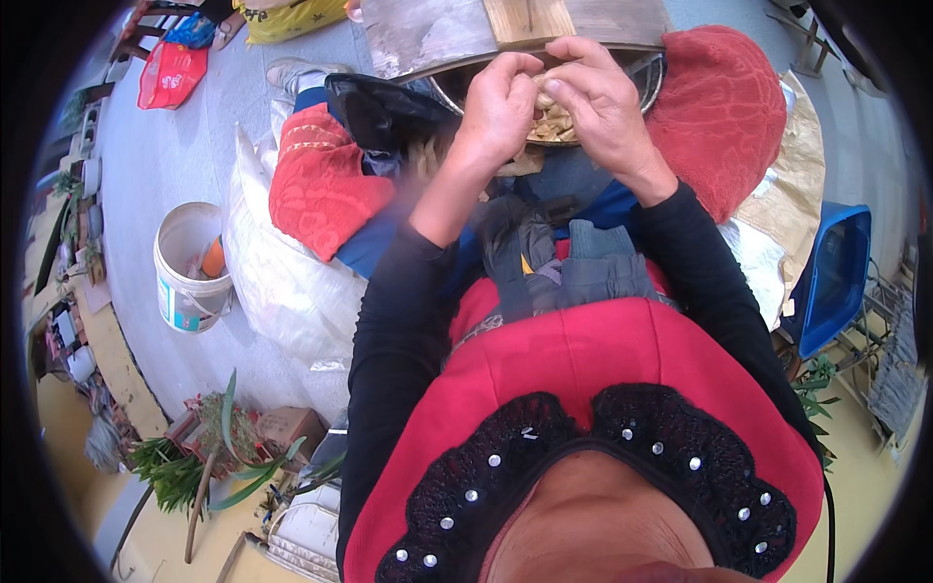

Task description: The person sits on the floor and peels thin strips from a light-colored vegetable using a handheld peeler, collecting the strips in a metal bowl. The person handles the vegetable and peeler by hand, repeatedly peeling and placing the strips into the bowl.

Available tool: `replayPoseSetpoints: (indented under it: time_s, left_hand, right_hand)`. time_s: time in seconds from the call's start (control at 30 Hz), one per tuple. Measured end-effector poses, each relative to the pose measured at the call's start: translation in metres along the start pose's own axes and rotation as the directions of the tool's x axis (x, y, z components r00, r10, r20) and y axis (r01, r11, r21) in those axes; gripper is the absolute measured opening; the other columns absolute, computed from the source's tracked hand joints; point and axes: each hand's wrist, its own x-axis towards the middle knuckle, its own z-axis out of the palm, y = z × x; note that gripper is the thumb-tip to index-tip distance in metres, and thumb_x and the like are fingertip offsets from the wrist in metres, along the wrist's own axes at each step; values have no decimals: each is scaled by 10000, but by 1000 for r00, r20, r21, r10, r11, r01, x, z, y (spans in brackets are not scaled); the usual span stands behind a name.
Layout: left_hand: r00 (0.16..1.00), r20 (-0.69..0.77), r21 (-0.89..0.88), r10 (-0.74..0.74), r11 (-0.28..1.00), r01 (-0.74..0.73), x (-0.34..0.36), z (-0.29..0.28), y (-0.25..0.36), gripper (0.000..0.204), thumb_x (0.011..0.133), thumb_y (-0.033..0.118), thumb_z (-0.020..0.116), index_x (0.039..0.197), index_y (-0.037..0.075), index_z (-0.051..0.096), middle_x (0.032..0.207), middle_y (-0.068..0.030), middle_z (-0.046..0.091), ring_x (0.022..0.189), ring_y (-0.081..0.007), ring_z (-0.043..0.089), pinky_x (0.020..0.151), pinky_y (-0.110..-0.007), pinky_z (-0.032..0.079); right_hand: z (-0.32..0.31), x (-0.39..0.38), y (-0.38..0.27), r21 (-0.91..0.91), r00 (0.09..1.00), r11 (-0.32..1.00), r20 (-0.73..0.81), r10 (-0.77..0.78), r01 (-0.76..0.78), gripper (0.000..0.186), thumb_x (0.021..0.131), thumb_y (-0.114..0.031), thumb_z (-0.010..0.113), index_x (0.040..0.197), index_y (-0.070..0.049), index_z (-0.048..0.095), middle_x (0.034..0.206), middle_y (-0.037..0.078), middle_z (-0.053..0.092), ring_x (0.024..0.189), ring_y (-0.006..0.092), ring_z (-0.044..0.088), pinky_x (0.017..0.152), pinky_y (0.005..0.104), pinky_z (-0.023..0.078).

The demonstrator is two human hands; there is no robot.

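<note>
My left hand [496, 112] and my right hand [604, 109] meet over a round metal basin [653, 85] between my knees. Pinched between the fingers of both is a small pale piece [542, 95], whose exact kind I cannot make out. Below them, several yellowish-pale pieces [554, 126] lie in the basin. A grey wooden board [428, 34] with a lighter wooden block [530, 21] on it covers the far part of the basin. The fingers hide part of the held piece.
Red cloths [714, 121] cover both knees. A white sack [282, 291] and a white bucket [190, 255] with something orange inside stand on the left. To the right are a brown paper sheet [807, 146] and a blue plastic tub [836, 277]. Black plastic [384, 112] lies beside the basin.
</note>
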Motion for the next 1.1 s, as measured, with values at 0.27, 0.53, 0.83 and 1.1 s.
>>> replayPoseSetpoints:
  time_s: [0.27,0.53,0.83,1.1]
  left_hand:
    - [998,13,-172,64,983,-61,-37,16,6,203,1007,196,534,998,12,620,634,-46,578,538,-132,541,520,-267,424]
    - [906,68,682,418,643,-348,-33,-13,13,125,932,162,622,1012,68,637,825,-156,658,758,-343,661,618,-380,521]
    - [946,288,200,149,957,-212,-19,-41,13,195,954,175,643,969,-13,691,741,23,603,704,-55,509,629,-228,439]
    - [942,328,47,68,995,-88,-4,-34,17,216,975,194,610,951,-1,699,729,56,561,655,-28,447,571,-203,376]
  right_hand:
    - [-5,25,33,621,900,704,5,436,-345,231,962,-91,581,1170,6,611,1017,29,619,857,95,599,752,232,495]
    - [-37,35,12,272,875,864,370,313,-424,222,942,-193,630,924,20,688,921,80,632,833,139,597,742,263,482]
    - [-65,17,11,-61,830,998,558,20,17,247,932,-246,652,871,-7,636,646,136,509,572,236,496,553,342,418]
    - [-53,32,-3,-220,872,917,440,-212,334,194,910,-184,665,1011,-19,654,843,139,638,797,293,639,696,334,507]
